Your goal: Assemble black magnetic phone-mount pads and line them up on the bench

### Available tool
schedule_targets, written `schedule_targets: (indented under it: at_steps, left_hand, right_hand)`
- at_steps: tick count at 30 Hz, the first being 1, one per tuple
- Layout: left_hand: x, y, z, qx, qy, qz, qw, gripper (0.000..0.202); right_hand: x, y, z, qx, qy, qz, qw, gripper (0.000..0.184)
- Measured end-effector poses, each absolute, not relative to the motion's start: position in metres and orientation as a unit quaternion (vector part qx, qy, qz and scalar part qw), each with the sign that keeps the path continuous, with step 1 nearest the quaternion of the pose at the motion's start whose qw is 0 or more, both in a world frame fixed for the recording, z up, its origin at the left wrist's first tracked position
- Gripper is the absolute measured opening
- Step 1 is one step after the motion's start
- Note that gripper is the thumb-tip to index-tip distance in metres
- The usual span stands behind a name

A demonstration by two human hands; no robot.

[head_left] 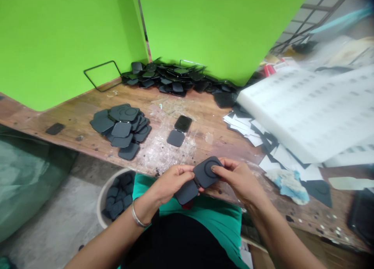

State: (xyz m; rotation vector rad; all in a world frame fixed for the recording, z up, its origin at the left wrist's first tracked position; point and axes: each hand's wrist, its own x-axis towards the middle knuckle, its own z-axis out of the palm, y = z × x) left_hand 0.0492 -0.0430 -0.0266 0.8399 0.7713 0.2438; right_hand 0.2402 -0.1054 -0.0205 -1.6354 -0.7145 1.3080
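Note:
Both hands hold one dark grey folding piece made of two rounded square pads joined by a hinge. My right hand [238, 179] pinches the upper pad [206, 171], which carries a raised ring. My left hand [172, 182] grips the lower pad [187, 192]; a metal bangle sits on that wrist. The piece hovers just over the near edge of the wooden bench [204, 132]. Another such hinged piece [179, 130] lies open on the bench a little beyond my hands.
A heap of grey pads [121, 129] sits at left, a larger pile [175, 78] against the green wall. A bucket [102, 199] of pads stands on the floor at left. White foam trays [309, 113], paper scraps [254, 130] and a blue-white rag [289, 185] lie at right.

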Motion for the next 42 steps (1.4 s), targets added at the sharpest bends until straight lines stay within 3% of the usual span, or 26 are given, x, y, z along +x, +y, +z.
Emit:
schedule_targets:
  at_steps: [13, 32, 37, 42]
  left_hand:
    - [0.05, -0.044, -0.032, 0.408, 0.365, 0.125, 0.828, 0.038]
    - [0.056, -0.052, -0.023, 0.472, 0.392, 0.147, 0.776, 0.036]
    - [0.057, -0.055, -0.026, 0.517, 0.394, 0.156, 0.744, 0.034]
    - [0.055, -0.06, -0.033, 0.547, 0.374, 0.162, 0.731, 0.033]
  right_hand:
    - [0.238, -0.105, -0.016, -0.673, -0.316, 0.495, 0.45, 0.026]
    - [0.226, -0.119, -0.025, -0.725, -0.493, 0.207, 0.433, 0.02]
    - [0.227, -0.123, -0.032, -0.725, -0.581, 0.082, 0.36, 0.017]
    - [0.227, -0.13, -0.021, -0.734, -0.659, -0.086, 0.142, 0.018]
